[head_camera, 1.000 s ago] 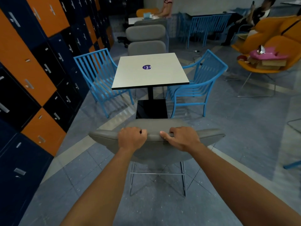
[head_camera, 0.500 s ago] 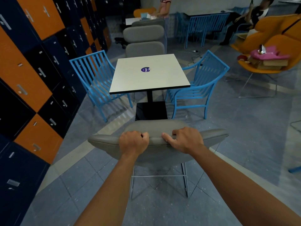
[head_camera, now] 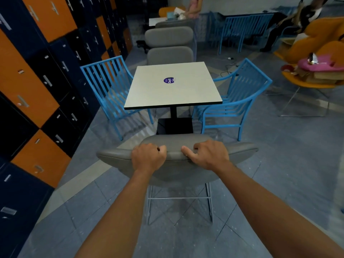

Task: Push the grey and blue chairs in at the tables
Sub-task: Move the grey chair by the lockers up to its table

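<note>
A grey padded chair (head_camera: 242, 151) on a thin metal frame stands in front of me, its back toward me. My left hand (head_camera: 148, 158) and my right hand (head_camera: 208, 155) both grip the top edge of its backrest. Beyond it is a square white table (head_camera: 149, 90) on a black pedestal, with a purple sticker in its middle. A blue slatted chair (head_camera: 108, 90) stands at the table's left side and another blue chair (head_camera: 240, 97) at its right, angled outward. A second grey chair (head_camera: 169, 54) sits at the table's far side.
Orange and dark blue lockers (head_camera: 37, 90) line the left wall. An orange lounge chair (head_camera: 316, 75) piled with pink things stands at the right. More grey and blue chairs, another table and two people are at the back. Grey tiled floor lies to the right.
The grey chair and I have moved forward toward the table; its seat front now nears the black pedestal base. Both hands keep the same grip.
</note>
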`<state>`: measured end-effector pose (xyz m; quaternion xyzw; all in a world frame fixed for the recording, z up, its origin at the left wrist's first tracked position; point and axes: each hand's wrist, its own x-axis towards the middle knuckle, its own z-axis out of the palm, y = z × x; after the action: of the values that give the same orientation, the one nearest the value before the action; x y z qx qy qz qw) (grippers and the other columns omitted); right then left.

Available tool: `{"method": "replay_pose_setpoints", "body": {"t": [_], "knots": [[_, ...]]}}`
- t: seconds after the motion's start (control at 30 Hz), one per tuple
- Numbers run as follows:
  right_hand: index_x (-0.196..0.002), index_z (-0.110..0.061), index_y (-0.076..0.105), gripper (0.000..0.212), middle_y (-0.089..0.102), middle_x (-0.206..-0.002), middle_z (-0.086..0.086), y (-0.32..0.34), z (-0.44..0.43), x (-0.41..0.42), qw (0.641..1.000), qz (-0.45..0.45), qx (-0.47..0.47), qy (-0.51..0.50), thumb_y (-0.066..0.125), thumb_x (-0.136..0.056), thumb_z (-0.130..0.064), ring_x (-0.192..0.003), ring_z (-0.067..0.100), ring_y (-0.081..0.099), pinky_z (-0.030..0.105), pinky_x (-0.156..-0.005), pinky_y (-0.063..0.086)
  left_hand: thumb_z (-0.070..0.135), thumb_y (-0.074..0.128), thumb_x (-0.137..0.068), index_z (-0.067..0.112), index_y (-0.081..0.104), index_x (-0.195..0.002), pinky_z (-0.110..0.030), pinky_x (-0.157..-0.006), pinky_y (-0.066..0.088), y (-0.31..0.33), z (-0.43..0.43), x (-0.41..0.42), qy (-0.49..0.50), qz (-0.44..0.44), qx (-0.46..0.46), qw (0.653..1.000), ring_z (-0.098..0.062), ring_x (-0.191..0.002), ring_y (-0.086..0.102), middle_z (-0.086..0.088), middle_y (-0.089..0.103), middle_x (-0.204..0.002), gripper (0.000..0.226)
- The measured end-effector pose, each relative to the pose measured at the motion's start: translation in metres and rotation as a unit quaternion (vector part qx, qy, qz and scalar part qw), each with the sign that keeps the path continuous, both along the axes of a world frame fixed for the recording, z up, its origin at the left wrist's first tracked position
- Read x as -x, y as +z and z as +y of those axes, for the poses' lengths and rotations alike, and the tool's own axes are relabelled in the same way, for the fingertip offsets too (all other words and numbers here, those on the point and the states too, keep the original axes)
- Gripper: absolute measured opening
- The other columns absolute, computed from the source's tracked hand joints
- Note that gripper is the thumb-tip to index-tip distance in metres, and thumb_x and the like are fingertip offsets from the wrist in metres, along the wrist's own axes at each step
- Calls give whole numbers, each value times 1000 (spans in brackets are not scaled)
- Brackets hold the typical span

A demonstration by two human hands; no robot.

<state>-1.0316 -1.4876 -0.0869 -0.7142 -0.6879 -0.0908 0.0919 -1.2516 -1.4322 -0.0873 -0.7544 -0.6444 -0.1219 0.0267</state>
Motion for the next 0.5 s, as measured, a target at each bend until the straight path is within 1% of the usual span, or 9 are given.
{"method": "replay_pose_setpoints", "body": {"t": [0.1,0.2,0.23,0.3,0.33,0.4,0.5], "knots": [[-69,-24,68,88,64,-66,4,0,18,-6,1000,4,5,-2,11,-86,-89,-65,27,60,34,-58,45,47,33,-81,13,65,-56,-31,-54,30,-1,17,-6,-2,-1,-1,1000,-24,-52,49,-3,57,-55,53],[-66,-24,66,88,56,-61,1,2,38,-10,1000,7,11,-10,10,-85,-90,-60,25,54,33,-55,40,46,34,-82,12,62,-53,-29,-53,31,0,37,-10,-6,1,0,1000,-23,-50,47,0,47,-49,52],[-63,-24,63,87,53,-59,1,2,44,-11,1000,7,11,-12,10,-84,-90,-59,25,52,33,-54,36,46,35,-81,12,60,-51,-28,-52,33,0,43,-11,-5,-2,0,1000,-23,-48,46,1,43,-47,52],[-58,-25,54,83,47,-55,-2,4,59,-12,1000,9,14,-17,9,-83,-90,-58,25,50,33,-53,32,46,36,-81,13,56,-48,-28,-52,36,2,60,-13,-8,-6,2,1000,-23,-47,46,1,41,-45,51],[-58,-26,51,82,44,-54,-3,5,65,-13,1000,11,16,-19,8,-83,-90,-57,24,49,33,-53,32,45,37,-82,13,54,-47,-28,-52,36,2,66,-14,-10,-7,4,1000,-24,-46,46,0,42,-45,51],[-60,-27,53,82,40,-53,-5,6,78,-14,999,10,23,-25,8,-83,-90,-57,23,48,33,-53,32,46,35,-82,13,54,-46,-30,-52,33,3,79,-16,-13,-6,7,1000,-24,-46,47,-1,46,-45,53],[-62,-26,62,88,44,-53,-4,7,98,-17,999,17,30,-31,7,-83,-91,-58,23,51,33,-53,34,49,27,-82,13,62,-55,-33,-58,33,1,101,-20,-17,6,7,1000,-26,-54,51,-5,59,-56,57]]}}
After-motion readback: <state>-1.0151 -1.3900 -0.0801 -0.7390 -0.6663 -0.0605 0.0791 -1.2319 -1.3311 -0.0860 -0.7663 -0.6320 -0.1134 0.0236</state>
